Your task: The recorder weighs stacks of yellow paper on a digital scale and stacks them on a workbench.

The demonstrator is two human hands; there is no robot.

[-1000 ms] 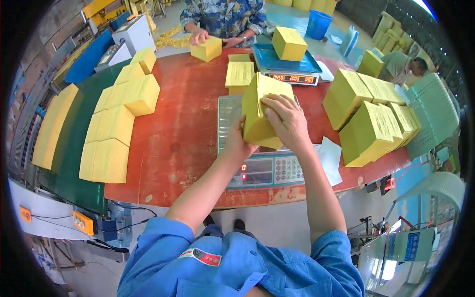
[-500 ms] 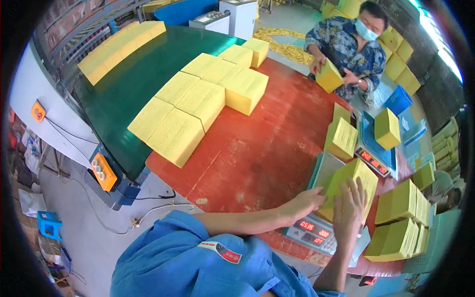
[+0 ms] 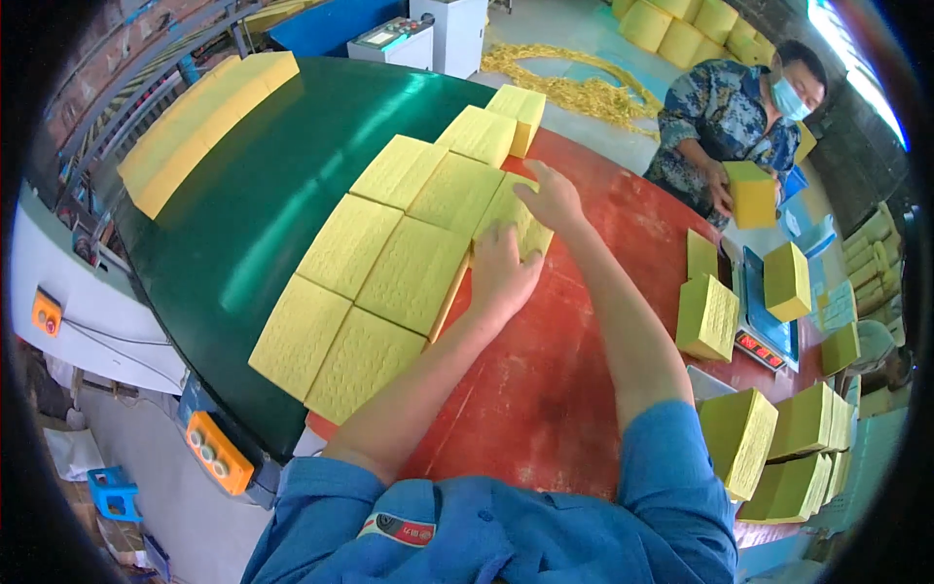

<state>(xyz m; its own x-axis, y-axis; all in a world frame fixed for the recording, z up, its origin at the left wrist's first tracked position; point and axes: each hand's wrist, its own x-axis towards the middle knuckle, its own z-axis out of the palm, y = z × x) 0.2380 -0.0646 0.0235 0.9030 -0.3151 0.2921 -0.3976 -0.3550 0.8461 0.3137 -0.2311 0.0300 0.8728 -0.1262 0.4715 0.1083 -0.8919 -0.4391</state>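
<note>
In the head view, holding both hands over a yellow block [image 3: 503,202] at one o'clock from centre. Cupping the left hand [image 3: 514,273] loosely at its six o'clock side and arching the right hand [image 3: 555,200] near its two o'clock corner, both part-way open, leaving it impossible to tell gripping from light contact. Probably framing it from two sides for better control. Sitting at the three o'clock edge of the rows of blocks [image 3: 350,243], beside the red table [image 3: 584,389]; packing closely against a neighbour at nine o'clock, likely for mutual support. Looking matt yellow, boxy and straight-edged, with a faintly pitted top. Also seeing a scale [image 3: 762,350] at three o'clock, bearing another block [image 3: 786,280], and a co-worker [image 3: 715,112] at two o'clock.
</note>
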